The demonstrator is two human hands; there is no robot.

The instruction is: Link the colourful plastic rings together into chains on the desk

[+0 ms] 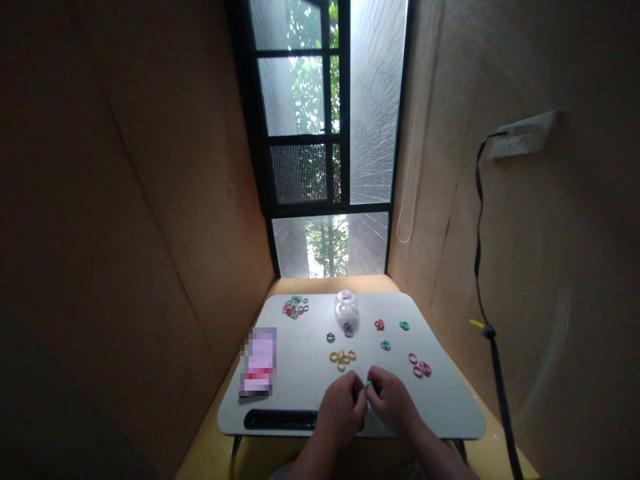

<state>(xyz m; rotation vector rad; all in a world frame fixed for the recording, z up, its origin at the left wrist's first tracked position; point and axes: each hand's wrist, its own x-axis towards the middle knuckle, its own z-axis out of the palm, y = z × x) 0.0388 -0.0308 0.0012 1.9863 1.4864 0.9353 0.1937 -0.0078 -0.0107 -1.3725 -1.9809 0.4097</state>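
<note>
My left hand (344, 407) and my right hand (391, 400) meet above the front of the white table, fingers closed in a pinch. Between their fingertips is a small green hair tie (369, 385), mostly covered by the fingers. Just beyond lie yellow hair ties (342, 358). Pink ones (424, 369) are to the right, with blue (385, 345), red (379, 325) and green hair ties (405, 325) in separate groups. Dark brown (331, 338) and purple hair ties (349, 329) lie nearer the middle. A mixed, multicoloured pile (295, 307) sits at the back left.
On the white folding table (300, 380) stands a clear plastic jar (347, 308) at the back. A blurred-out phone-like object (259, 360) lies at left; a black slot (280, 419) runs along the front edge. A black cable (479, 233) hangs from the right wall's outlet (524, 137).
</note>
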